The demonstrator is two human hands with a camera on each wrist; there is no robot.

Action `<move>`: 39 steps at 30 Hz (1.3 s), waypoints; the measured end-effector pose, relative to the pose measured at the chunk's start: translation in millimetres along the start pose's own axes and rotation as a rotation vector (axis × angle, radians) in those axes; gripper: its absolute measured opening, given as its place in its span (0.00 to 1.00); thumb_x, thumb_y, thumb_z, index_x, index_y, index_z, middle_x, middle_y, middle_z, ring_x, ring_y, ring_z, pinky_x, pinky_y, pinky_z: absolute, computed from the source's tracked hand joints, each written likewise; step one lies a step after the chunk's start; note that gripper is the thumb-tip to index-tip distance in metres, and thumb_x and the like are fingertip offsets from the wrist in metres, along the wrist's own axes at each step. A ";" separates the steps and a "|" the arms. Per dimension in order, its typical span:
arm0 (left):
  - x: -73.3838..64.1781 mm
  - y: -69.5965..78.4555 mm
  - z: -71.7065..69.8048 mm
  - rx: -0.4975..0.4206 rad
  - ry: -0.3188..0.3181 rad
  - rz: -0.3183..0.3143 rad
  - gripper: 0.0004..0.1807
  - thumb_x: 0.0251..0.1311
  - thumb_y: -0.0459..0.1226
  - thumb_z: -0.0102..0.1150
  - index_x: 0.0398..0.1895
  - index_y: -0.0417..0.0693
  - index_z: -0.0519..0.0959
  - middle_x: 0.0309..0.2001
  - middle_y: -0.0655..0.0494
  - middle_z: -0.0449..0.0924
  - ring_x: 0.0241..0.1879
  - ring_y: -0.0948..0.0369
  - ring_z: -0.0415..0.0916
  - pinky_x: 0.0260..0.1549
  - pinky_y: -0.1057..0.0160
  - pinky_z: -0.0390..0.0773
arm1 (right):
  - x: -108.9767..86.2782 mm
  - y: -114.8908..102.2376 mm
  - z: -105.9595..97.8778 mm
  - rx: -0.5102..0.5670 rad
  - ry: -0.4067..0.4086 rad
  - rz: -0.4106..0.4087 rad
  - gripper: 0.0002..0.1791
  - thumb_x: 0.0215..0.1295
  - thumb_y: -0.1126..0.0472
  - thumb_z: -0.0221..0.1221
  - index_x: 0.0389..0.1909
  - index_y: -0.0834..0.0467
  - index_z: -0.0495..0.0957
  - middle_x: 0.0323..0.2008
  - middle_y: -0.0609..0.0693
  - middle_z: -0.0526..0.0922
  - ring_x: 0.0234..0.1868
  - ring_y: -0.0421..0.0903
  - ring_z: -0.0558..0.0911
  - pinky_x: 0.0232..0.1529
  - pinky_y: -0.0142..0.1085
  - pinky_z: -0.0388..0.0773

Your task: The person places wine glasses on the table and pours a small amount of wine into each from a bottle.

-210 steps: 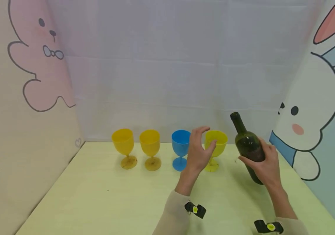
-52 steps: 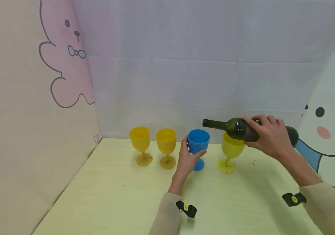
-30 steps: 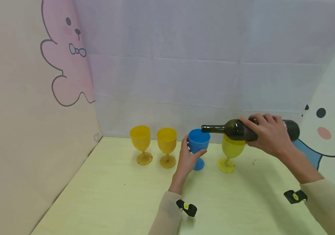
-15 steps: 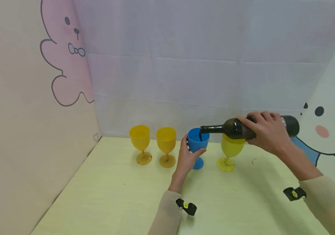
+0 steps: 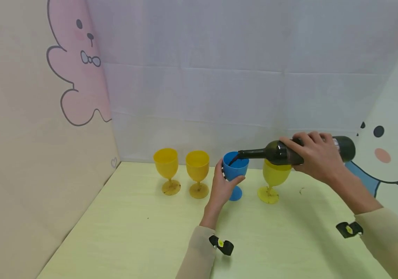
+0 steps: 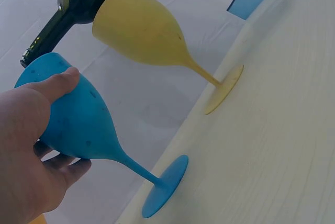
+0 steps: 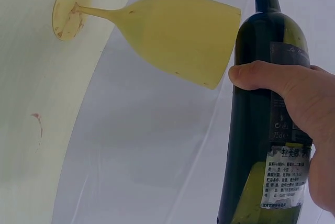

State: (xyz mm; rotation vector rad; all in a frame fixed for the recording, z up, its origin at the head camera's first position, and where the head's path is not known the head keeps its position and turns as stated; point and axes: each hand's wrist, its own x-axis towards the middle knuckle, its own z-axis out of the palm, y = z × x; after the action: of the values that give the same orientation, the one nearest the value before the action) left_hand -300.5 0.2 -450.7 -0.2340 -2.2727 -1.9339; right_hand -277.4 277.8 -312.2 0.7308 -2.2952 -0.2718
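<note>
Head view high, facing forward-down; wrist views close, tilted, sharing blue goblet (image 6: 82, 113).

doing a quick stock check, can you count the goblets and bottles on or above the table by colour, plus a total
Deep yellow goblets: 2
Lime-yellow goblet: 1
Blue goblet: 1
Dark green bottle: 1
Total: 5
</note>
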 end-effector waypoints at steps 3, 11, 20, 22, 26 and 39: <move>0.8 0.0 0.0 0.006 0.006 -0.003 0.49 0.56 0.52 0.70 0.77 0.60 0.53 0.76 0.57 0.58 0.73 0.50 0.60 0.67 0.45 0.69 | 0.0 0.6 1.5 0.002 -0.002 -0.005 0.56 0.24 0.54 0.84 0.65 0.46 0.72 0.52 0.62 0.76 0.50 0.65 0.73 0.48 0.62 0.69; 1.7 0.2 1.1 0.029 0.005 -0.017 0.50 0.56 0.53 0.70 0.78 0.59 0.52 0.76 0.56 0.57 0.73 0.50 0.60 0.68 0.45 0.69 | -2.2 2.4 5.9 0.001 -0.006 -0.004 0.55 0.27 0.52 0.83 0.66 0.45 0.71 0.53 0.62 0.75 0.49 0.65 0.73 0.47 0.61 0.69; 1.2 1.8 0.7 0.023 0.005 -0.024 0.50 0.56 0.52 0.70 0.78 0.59 0.52 0.76 0.56 0.57 0.73 0.49 0.60 0.68 0.45 0.69 | -4.6 1.6 7.3 -0.004 -0.002 -0.001 0.55 0.25 0.53 0.84 0.65 0.45 0.72 0.52 0.62 0.76 0.49 0.65 0.74 0.47 0.61 0.69; 1.4 1.7 0.9 0.023 0.006 -0.028 0.50 0.56 0.52 0.70 0.78 0.59 0.52 0.77 0.56 0.56 0.73 0.50 0.60 0.68 0.45 0.68 | -4.5 1.0 7.0 -0.004 -0.008 0.004 0.56 0.25 0.53 0.84 0.65 0.45 0.72 0.52 0.62 0.76 0.49 0.65 0.74 0.47 0.61 0.69; 1.5 0.9 1.8 0.017 0.005 -0.028 0.50 0.56 0.52 0.70 0.78 0.60 0.52 0.76 0.57 0.56 0.73 0.50 0.60 0.68 0.45 0.68 | -4.6 0.0 6.4 -0.002 -0.017 0.013 0.55 0.26 0.53 0.84 0.65 0.45 0.71 0.52 0.62 0.76 0.50 0.65 0.74 0.47 0.62 0.69; 1.8 -0.5 1.8 0.024 0.007 -0.032 0.50 0.56 0.52 0.70 0.78 0.61 0.51 0.76 0.57 0.56 0.74 0.49 0.59 0.68 0.44 0.68 | -5.4 -3.5 6.0 0.003 -0.028 0.026 0.55 0.26 0.52 0.83 0.65 0.45 0.71 0.52 0.62 0.76 0.49 0.65 0.74 0.47 0.61 0.69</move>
State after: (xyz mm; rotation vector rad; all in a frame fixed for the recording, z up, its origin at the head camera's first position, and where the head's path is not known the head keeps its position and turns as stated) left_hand -302.3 2.0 -451.1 -0.1886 -2.3075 -1.9185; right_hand -276.8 278.0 -321.0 0.7028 -2.3299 -0.2683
